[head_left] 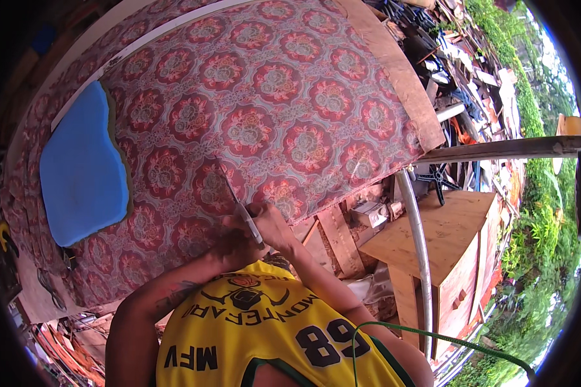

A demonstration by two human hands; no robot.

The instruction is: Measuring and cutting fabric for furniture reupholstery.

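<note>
A red-and-grey patterned fabric point(258, 84) covers a broad work surface. A long, thin blade-like tool with a pale lower part point(249, 222) lies at a slant over the fabric's near side. My right hand point(271, 222) is closed on the tool from the right. My left hand point(237, 244) is closed just left of the tool's lower end, in shadow; what it holds is too unclear to name. At the left, a blue foam piece point(84, 168) with an uneven dark edge rests on the fabric.
A wooden strip point(407, 84) edges the surface at right. Beyond are a piled scrap heap point(452, 71), a wooden beam point(497, 148), a curved metal pipe point(416, 245), a plywood cabinet point(432, 238) and greenery. A green cord point(445, 337) crosses at lower right.
</note>
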